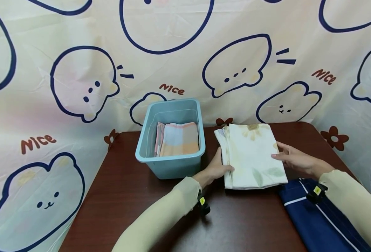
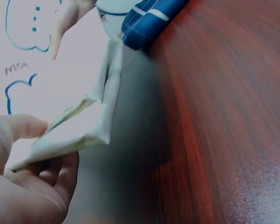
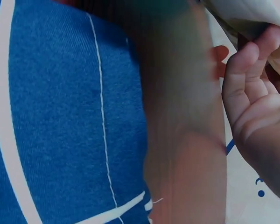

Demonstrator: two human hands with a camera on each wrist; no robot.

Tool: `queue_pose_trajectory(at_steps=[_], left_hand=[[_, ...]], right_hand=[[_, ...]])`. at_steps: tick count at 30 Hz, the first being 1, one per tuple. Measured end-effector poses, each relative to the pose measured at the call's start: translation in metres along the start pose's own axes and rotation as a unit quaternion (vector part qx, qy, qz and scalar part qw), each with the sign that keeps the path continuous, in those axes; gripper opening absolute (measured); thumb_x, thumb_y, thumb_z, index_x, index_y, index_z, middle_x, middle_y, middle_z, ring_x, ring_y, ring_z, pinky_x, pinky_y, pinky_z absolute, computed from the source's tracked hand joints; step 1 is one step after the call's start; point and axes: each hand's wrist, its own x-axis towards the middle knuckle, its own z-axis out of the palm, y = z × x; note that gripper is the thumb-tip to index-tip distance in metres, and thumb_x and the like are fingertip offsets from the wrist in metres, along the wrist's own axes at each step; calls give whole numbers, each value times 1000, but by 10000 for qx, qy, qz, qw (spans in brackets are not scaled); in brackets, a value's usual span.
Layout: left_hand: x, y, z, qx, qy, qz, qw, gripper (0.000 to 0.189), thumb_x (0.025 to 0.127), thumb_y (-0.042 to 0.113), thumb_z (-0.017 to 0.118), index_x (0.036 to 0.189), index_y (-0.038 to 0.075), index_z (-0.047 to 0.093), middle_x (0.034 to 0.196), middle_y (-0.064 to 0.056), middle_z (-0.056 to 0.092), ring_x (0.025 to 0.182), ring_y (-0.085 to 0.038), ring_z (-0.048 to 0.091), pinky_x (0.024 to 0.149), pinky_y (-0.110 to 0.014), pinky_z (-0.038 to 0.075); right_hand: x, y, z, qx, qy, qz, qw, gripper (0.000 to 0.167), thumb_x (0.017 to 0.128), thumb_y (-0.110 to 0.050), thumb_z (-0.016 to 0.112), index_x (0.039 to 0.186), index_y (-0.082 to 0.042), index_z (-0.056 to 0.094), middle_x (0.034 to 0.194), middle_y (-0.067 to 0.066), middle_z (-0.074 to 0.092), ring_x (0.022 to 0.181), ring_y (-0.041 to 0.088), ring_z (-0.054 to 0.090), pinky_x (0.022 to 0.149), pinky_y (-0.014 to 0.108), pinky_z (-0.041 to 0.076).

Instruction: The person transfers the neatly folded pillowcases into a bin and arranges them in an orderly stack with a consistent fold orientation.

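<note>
While both forearms are stretched forward, the hands pinch opposite sides of the folded floral cloth.

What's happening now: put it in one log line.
left grip: pinches folded floral cloth | right grip: pinches its opposite edge | blue tub: folded checked cloth inside | navy cloth: on table

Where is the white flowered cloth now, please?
In the head view, the white cloth is held between the left hand and right hand, right of the blue bin.
</note>
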Motion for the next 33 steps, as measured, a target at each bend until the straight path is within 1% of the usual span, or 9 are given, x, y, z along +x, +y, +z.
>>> queue_pose_trajectory(at_steps=[2,4,7,10,14,19,22,29,33], left_hand=[[-4,4,1,122,22,76,9999,95,90,0,69,162,21,12,165,-6,27,150,-24,32,119,-45,34],[-8,8,2,123,18,156,9998,94,90,-3,67,162,21,12,165,-6,27,150,-24,33,119,-45,34],[-13,13,3,129,-2,247,9996,95,88,-5,66,162,21,12,165,-6,27,148,-23,34,117,-43,36],[-17,17,3,159,-39,290,9994,97,87,-5,67,162,22,11,165,-6,26,148,-23,34,116,-43,37],[-21,24,2,201,-107,306,9993,99,88,-4,67,163,23,8,166,-5,25,148,-23,34,116,-43,37],[-26,32,-3,347,-174,304,9988,100,89,-3,67,163,23,5,167,-3,23,150,-20,30,119,-42,32],[-29,37,-5,432,-193,298,9984,100,90,-1,68,163,23,4,168,-2,20,152,-19,26,122,-42,29],[-35,43,-14,507,-280,329,9978,100,92,3,67,164,23,0,170,-3,16,153,-22,25,122,-45,29],[-37,46,-18,543,-313,395,9972,99,93,4,67,164,25,0,168,-5,19,149,-25,34,117,-46,37]], right_hand=[[-2,-2,1,-30,0,-17,10000,93,105,-36,54,161,-12,-15,166,29,14,147,45,33,112,59,41],[-4,-3,2,-37,-15,-12,10000,94,105,-35,54,161,-11,-18,166,30,9,150,50,22,115,64,34],[-8,-5,2,-22,-23,9,10000,95,105,-35,54,160,-12,-20,166,32,6,150,52,18,116,67,30],[-13,-7,2,-62,8,67,10000,95,105,-35,54,160,-13,-20,166,31,7,150,51,21,114,62,37],[-19,-11,2,-123,46,8,9999,94,105,-35,54,160,-13,-19,166,30,11,147,45,30,104,45,51],[-26,-17,2,47,59,-113,9999,91,105,-29,55,162,-15,-16,161,23,29,125,16,58,92,35,57],[-29,-22,3,111,67,-124,9998,91,105,-28,55,162,-16,-14,153,16,41,112,7,64,91,35,57],[-31,-33,1,199,-130,-161,9996,85,107,-24,51,162,-15,-13,123,-9,66,104,15,69,87,35,58],[-32,-38,1,361,-231,-277,9987,84,107,-20,50,162,-14,-14,121,-10,68,106,16,71,87,36,60]])
